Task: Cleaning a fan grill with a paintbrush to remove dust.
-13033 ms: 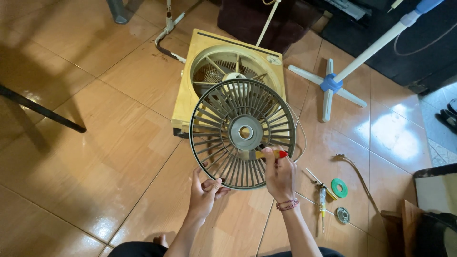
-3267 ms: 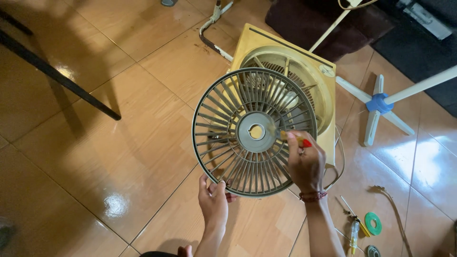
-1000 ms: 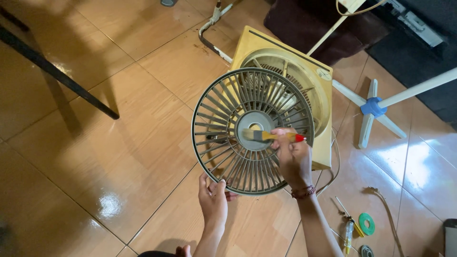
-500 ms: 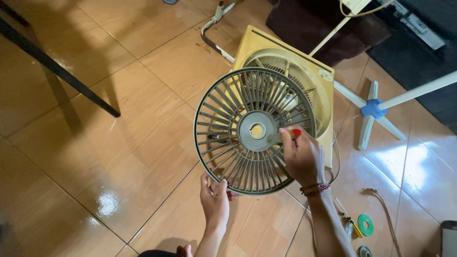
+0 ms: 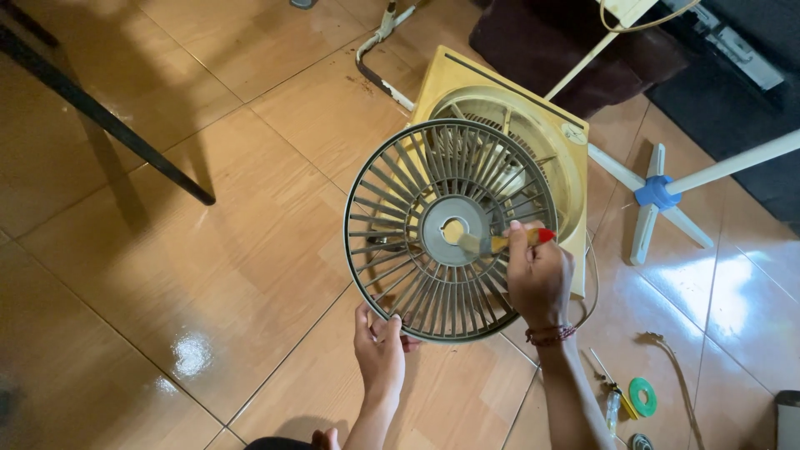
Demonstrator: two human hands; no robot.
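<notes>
Grey fan grille (image 5: 417, 275) gripped by left hand (image 5: 380, 350); right hand (image 5: 540, 279) holds brush (image 5: 504, 242).

**Bare forearms, 1 beaded wristband**

2 arms come up from the bottom edge of the head view, both uncovered from the frame edge to the fingertips: no sleeves, no gloves, no watch, no rings that can be made out. The left hand (image 5: 379, 354) wears nothing at all. The right hand (image 5: 540, 279) has 1 narrow band at the wrist, a bracelet (image 5: 550, 335) of small reddish-brown beads or cord looped close around it, seemingly in 2 strands. At the bottom edge, between the arms, a sliver of dark clothing shows, too little to name the garment.
</notes>
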